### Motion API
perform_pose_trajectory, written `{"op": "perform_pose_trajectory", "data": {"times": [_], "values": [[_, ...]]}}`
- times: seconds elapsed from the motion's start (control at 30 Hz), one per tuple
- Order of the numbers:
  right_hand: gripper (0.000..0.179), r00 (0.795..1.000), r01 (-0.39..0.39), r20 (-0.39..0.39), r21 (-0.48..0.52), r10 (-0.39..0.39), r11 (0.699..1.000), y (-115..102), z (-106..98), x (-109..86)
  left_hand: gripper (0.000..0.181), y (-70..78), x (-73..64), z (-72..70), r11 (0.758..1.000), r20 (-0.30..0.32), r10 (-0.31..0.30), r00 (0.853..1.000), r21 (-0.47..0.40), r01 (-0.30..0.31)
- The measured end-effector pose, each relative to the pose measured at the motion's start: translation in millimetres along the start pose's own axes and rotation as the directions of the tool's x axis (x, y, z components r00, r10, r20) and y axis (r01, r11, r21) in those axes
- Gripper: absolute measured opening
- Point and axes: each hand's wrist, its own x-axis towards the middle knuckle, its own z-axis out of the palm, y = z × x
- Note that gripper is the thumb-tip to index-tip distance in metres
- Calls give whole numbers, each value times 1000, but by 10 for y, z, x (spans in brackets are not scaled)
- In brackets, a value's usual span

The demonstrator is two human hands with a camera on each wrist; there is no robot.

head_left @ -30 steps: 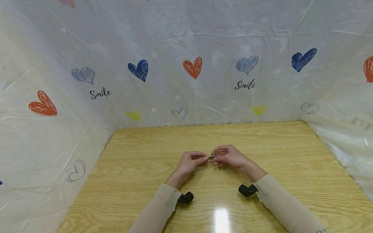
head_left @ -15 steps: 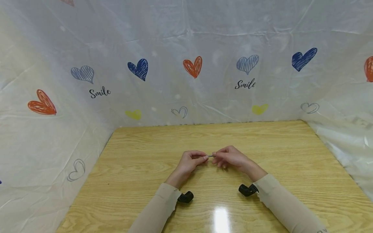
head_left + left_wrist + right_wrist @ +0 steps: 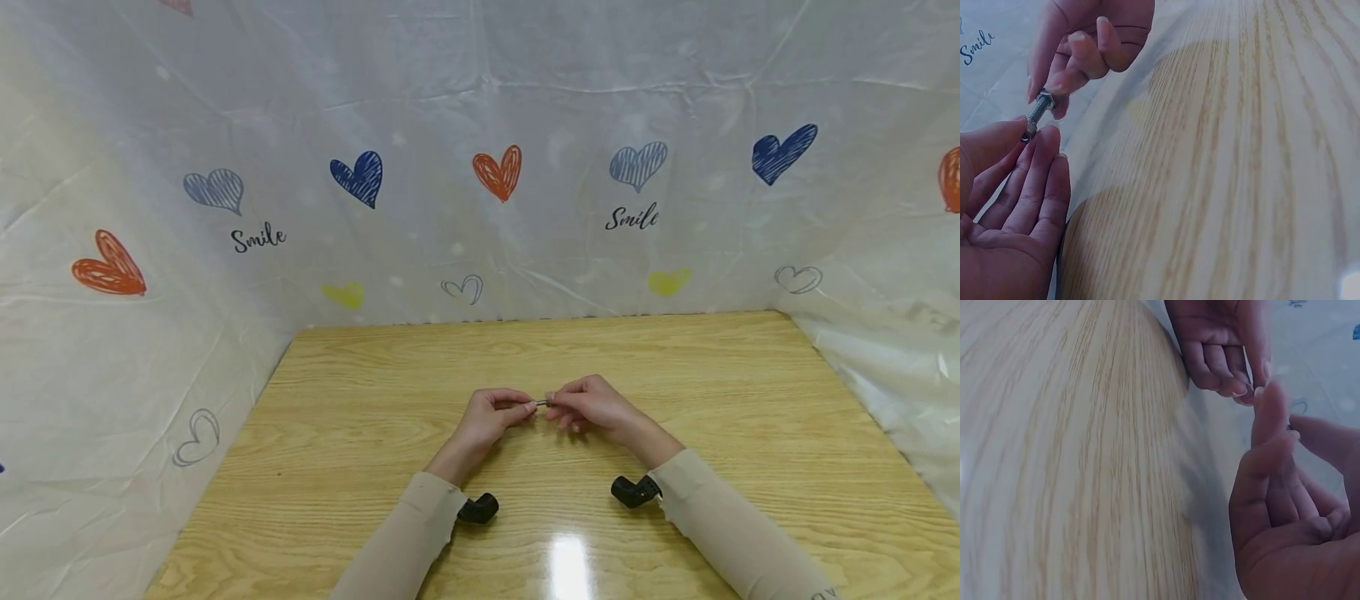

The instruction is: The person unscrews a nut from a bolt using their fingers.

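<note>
Over the middle of the table, my two hands meet at a small silver bolt (image 3: 1038, 112) with visible threads. My left hand (image 3: 486, 422) pinches one end of it between thumb and fingertips, the other fingers extended alongside. At the far end of the threads sits a hex nut (image 3: 1047, 97), which thumb and fingers of my right hand (image 3: 598, 407) pinch. The left wrist view shows the bolt slanting between the hands. From the right wrist, the right fingers (image 3: 1270, 415) hide most of it.
A wood-grain table (image 3: 390, 367) lies beneath both hands. White sheeting (image 3: 555, 250) printed with hearts and "Smile" hangs behind it and at the sides. A black wrist device (image 3: 480, 508) protrudes from the left sleeve, and another black device (image 3: 634, 492) from the right.
My right fingers have shifted their pinch at the bolt's end, with the index finger and thumb now closer together around the nut. The left hand has stayed almost still.
</note>
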Motion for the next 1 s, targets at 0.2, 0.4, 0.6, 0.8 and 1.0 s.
{"op": "perform_pose_trajectory", "data": {"times": [0.2,0.4,0.6,0.8,1.0], "values": [[30,999,46,23,10,-46,999,17,-36,-1,17,0,-3,-1,1000,-9,-4,1000,5,4],[38,998,44,32,32,-45,999,23,-36,-11,17,-2,-9,-3,1000,-13,-19,1000,10,19],[39,1000,8,15,-5,-8,1000,-6,-17,-15,18,0,-11,3,1000,-19,-19,1000,6,19],[39,999,-38,8,7,38,999,-24,-3,-16,18,1,-5,4,1000,-18,-15,1000,14,15],[33,999,-32,12,20,32,999,-28,2,-24,18,-9,3,2,1000,-15,-9,1000,14,9]]}}
